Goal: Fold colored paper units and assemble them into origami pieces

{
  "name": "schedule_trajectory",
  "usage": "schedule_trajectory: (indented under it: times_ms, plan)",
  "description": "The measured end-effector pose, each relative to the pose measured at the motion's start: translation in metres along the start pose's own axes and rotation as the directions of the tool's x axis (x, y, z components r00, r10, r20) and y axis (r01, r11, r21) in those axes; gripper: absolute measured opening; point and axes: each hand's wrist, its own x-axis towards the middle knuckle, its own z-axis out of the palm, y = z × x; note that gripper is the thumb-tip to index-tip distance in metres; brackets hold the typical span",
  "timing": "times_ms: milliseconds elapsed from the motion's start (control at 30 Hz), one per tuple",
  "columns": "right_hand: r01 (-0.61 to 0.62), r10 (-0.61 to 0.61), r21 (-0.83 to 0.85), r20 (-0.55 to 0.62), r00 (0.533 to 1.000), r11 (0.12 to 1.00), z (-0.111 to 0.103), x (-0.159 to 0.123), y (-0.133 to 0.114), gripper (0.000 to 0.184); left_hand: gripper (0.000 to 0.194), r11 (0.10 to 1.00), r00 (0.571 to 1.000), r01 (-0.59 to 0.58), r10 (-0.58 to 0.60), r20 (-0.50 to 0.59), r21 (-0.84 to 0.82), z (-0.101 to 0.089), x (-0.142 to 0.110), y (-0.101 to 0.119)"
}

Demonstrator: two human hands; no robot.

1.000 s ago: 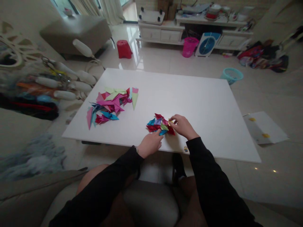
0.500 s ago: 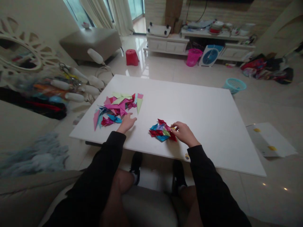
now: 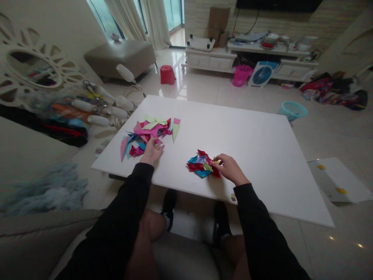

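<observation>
Room: pale, glossy tiled floor [image 3: 210,95]. White table [image 3: 250,136] in front of me. Beyond it, a low white cabinet [image 3: 221,63] along the far wall and a grey-brown ottoman [image 3: 119,58] near the curtains. Smaller items on the floor past the table: red stool [image 3: 167,74], pink basket [image 3: 242,76]. Loose pile of folded papers [image 3: 150,130], mostly pink, green and blue, lies on the table's left part. A smaller paper cluster [image 3: 200,166], red, blue, lilac and green, sits near the table's front edge, well apart from the pile. My left hand [image 3: 154,152] is at the pile's near side; I cannot tell whether its fingers are closed on a piece. My right hand [image 3: 230,168] has its fingertips together, pinching a small yellow piece [image 3: 216,161] at the cluster's right edge.
</observation>
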Motion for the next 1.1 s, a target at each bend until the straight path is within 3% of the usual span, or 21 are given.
schedule_trajectory:
  times_ms: [133, 267, 400, 533, 600, 667, 767, 900, 967, 1100]
  plan:
    - [0.0, 0.0, -0.015, -0.007, 1.0, 1.0, 0.002, 0.001, 0.002, 0.013, 0.02, 0.982, 0.998, -0.007, -0.003, -0.056, -0.19, 0.002, 0.004, 0.011]
    - [0.0, 0.0, -0.018, 0.011, 1.0, 1.0, 0.002, 0.001, -0.001, 0.013, 0.034, 0.94, 0.977, -0.199, 0.17, -0.127, -0.275, 0.006, 0.002, 0.025]
    - [0.0, 0.001, -0.021, 0.02, 1.0, 1.0, 0.001, 0.001, -0.004, 0.013, 0.032, 0.889, 0.912, -0.382, 0.318, -0.259, -0.253, 0.009, -0.002, 0.038]
    - [0.002, -0.001, -0.019, 0.01, 1.0, 1.0, 0.002, 0.001, -0.004, 0.011, 0.018, 0.862, 0.859, -0.435, 0.312, -0.405, -0.26, 0.01, -0.007, 0.047]
    - [0.007, -0.007, -0.003, 0.003, 1.0, 1.0, 0.004, 0.002, -0.005, 0.011, 0.018, 0.854, 0.872, -0.422, 0.29, -0.394, -0.304, 0.013, -0.014, 0.05]
    - [0.013, -0.013, 0.042, -0.01, 1.0, 0.999, 0.006, 0.003, -0.007, 0.012, 0.023, 0.841, 0.927, -0.34, 0.224, -0.3, -0.42, 0.02, -0.025, 0.05]
    - [0.014, -0.005, 0.183, -0.052, 0.999, 0.983, 0.01, 0.004, -0.014, 0.014, 0.031, 0.801, 0.996, -0.086, 0.072, -0.047, -0.593, 0.035, -0.048, 0.049]
    - [-0.057, 0.12, 0.492, -0.097, 0.988, 0.869, 0.012, 0.008, -0.023, 0.021, 0.03, 0.745, 0.966, 0.211, -0.06, 0.251, -0.633, 0.06, -0.083, 0.051]
    - [-0.096, 0.224, 0.681, -0.102, 0.969, 0.726, 0.012, 0.012, -0.025, 0.027, 0.032, 0.724, 0.925, 0.319, -0.098, 0.367, -0.612, 0.07, -0.097, 0.054]
    - [-0.173, 0.382, 0.951, 0.065, 0.922, 0.257, 0.013, 0.018, -0.028, 0.037, 0.034, 0.646, 0.829, 0.511, -0.195, 0.525, -0.567, 0.082, -0.114, 0.059]
